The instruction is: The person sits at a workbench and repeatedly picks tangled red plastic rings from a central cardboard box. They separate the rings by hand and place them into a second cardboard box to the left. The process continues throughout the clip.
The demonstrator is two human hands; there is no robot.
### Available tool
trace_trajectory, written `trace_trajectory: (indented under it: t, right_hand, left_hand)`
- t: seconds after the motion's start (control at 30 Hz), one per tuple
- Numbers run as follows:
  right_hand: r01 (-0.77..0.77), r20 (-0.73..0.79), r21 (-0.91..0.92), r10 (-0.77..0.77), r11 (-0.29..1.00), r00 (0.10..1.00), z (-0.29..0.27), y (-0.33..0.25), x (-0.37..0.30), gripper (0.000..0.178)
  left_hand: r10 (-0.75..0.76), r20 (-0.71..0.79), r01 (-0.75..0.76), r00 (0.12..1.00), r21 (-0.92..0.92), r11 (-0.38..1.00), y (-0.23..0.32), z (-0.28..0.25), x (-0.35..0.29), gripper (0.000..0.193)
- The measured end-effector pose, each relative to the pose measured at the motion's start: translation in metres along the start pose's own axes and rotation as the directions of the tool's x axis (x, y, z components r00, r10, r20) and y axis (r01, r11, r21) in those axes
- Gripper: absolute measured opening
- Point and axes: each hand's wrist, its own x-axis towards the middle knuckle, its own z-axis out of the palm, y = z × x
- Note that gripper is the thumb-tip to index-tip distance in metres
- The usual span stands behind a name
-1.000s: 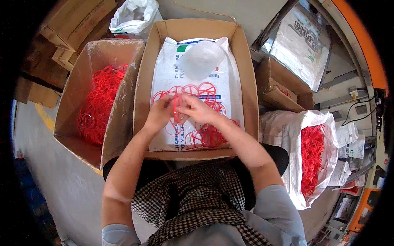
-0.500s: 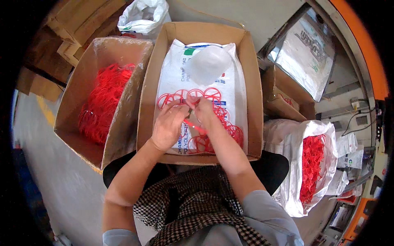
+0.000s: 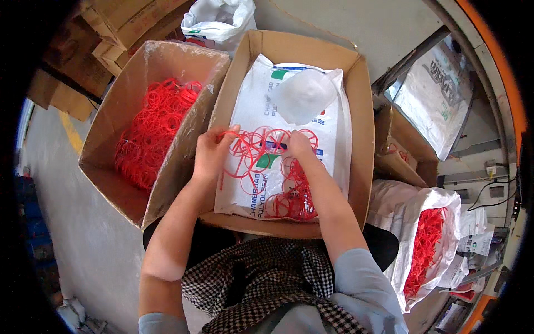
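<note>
In front of me, red plastic rings (image 3: 253,146) with thin spokes hang together in a cluster over a white printed sack (image 3: 250,114), which lies inside an open cardboard box (image 3: 363,139). My left hand (image 3: 211,153) pinches the cluster's left end, beside the box's left wall. At the other end, my right hand (image 3: 301,146) has its fingers closed on a ring; the fingertips are partly hidden. Below my right wrist, more red rings (image 3: 292,197) are heaped on the sack. A translucent whitish round piece (image 3: 305,96) rests on the sack beyond my hands.
A tall cardboard box (image 3: 178,61) at left holds a pile of red rings (image 3: 153,128). At right, a white woven sack (image 3: 384,195) contains red scraps (image 3: 425,250). Another white sack (image 3: 219,25) stands behind, and a small carton (image 3: 400,133) sits at the right.
My hands have moved apart, the left one toward the box's left wall, and the ring cluster now spreads between them. The whole view has shifted slightly.
</note>
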Motion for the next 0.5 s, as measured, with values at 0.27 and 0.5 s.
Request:
trace_trajectory:
  t: [0.27,0.5]
  right_hand:
    - [0.253,-0.299,0.452,-0.122,0.855,0.947,-0.124,-0.089,-0.104,0.021]
    - [-0.075,0.047,0.969,-0.121,-0.237,0.991,-0.124,-0.076,-0.112,0.027]
  left_hand:
    - [0.373,0.031,-0.368,0.927,0.259,0.893,-0.047,0.027,-0.003,0.028]
    - [0.106,0.341,-0.052,0.934,-0.166,0.985,0.000,0.016,-0.022,0.017]
